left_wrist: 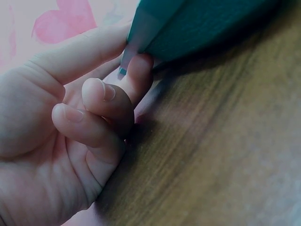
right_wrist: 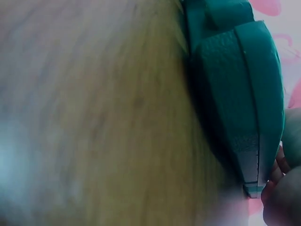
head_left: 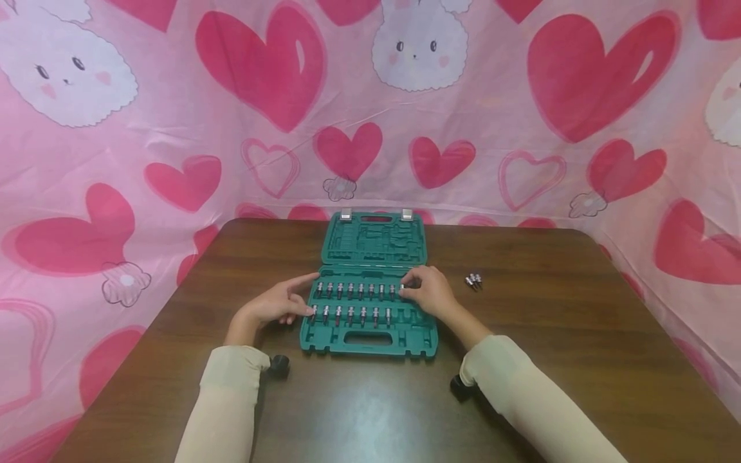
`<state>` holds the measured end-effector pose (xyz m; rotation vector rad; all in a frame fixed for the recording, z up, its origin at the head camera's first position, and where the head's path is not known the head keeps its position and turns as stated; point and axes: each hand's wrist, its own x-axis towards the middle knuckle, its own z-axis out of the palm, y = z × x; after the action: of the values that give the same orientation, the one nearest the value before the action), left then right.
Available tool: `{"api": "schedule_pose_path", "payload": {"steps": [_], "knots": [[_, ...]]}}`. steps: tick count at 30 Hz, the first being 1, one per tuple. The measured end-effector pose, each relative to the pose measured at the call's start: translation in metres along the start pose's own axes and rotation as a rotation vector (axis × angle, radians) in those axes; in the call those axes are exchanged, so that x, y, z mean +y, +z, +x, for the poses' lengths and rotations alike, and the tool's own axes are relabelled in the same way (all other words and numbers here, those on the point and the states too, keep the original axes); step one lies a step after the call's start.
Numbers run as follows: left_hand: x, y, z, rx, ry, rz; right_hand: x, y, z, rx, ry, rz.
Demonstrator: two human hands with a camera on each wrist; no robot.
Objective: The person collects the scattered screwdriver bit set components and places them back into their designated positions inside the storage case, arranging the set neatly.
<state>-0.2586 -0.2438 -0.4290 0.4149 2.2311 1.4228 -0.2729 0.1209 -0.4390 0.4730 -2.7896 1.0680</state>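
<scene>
A green socket case (head_left: pixel 370 337) lies opened out on the table, two rows of silver bit sockets in its near half. My left hand (head_left: pixel 278 303) holds the case's left side, thumb on the rim and index finger stretched along the upper left edge; in the left wrist view its other fingers curl beside the green wall. With thumb and fingers, my right hand (head_left: pixel 429 292) pinches a bit socket (head_left: pixel 402 289) at the right end of the far row. The fingers partly hide that piece. In the right wrist view, the case side (right_wrist: pixel 230 89) mostly covers the right hand.
Several loose bit sockets (head_left: pixel 473 281) lie on the brown wooden table (head_left: pixel 521 386), right of the case. Behind it the raised lid (head_left: pixel 373 238) shows moulded slots and two latches. Pink cloth with hearts (head_left: pixel 347 148) hangs around the table's back and sides.
</scene>
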Motion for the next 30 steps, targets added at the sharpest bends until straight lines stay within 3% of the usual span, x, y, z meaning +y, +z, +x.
{"api": "schedule_pose_path", "payload": {"steps": [6, 15, 30], "knots": [[0.000, -0.001, 0.000, -0.004, 0.003, -0.008, 0.004, 0.000, 0.005, -0.022, 0.007, 0.044], [-0.001, -0.001, 0.000, -0.007, 0.005, 0.002, -0.007, -0.009, 0.013, -0.111, 0.115, 0.076], [0.000, -0.001, 0.000, -0.006, 0.000, 0.003, -0.008, -0.005, 0.010, -0.079, 0.164, 0.086]]}}
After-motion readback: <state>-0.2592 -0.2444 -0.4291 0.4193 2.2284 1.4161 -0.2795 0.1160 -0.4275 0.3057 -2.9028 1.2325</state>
